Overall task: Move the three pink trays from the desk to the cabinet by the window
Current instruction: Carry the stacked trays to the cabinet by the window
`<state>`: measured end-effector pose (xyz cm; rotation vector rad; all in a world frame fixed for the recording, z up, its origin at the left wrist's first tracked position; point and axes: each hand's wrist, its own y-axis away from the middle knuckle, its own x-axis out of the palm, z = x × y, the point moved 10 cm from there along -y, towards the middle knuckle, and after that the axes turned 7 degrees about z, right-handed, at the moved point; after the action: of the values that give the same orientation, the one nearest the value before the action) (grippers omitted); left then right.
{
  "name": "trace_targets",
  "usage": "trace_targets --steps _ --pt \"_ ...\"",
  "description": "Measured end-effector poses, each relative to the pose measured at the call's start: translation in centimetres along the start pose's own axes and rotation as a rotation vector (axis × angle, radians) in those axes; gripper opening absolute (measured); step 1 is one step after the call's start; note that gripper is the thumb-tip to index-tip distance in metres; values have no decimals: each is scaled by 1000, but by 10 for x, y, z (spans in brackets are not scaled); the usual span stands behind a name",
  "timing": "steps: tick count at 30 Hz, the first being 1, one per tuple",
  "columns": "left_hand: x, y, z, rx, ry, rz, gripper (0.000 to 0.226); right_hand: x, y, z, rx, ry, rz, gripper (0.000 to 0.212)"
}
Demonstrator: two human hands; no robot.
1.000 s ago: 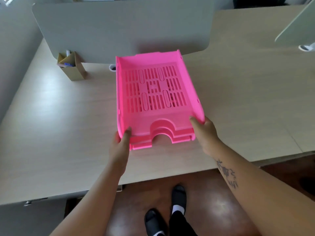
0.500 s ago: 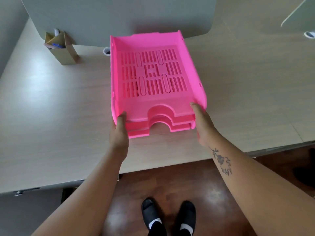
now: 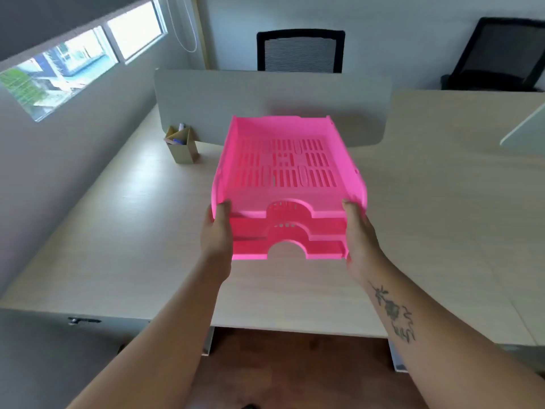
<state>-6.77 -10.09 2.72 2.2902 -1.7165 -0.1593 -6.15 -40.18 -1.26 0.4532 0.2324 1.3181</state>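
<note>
Three pink slotted trays (image 3: 287, 172) are stacked one on another and held up above the pale wooden desk (image 3: 118, 231). My left hand (image 3: 216, 231) grips the stack's front left corner. My right hand (image 3: 358, 234) grips the front right corner. Each tray front has a half-round notch. No cabinet is in view.
A grey divider panel (image 3: 265, 95) stands along the desk's back edge. A tan pen holder (image 3: 181, 146) sits at its left end. Two black chairs (image 3: 300, 50) stand beyond the desk. A window (image 3: 73, 57) runs along the left wall. Brown floor shows below the desk's near edge.
The stack has been lifted off the desk with both hands. My head has tilted up, bringing the window, wall and chairs into view.
</note>
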Motion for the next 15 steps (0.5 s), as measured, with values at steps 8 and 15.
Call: trace_targets --steps 8,15 --pt "-39 81 -54 190 103 -286 28 56 28 83 -188 103 336 64" --pt "-148 233 -59 276 169 -703 28 168 129 62 -166 167 757 44"
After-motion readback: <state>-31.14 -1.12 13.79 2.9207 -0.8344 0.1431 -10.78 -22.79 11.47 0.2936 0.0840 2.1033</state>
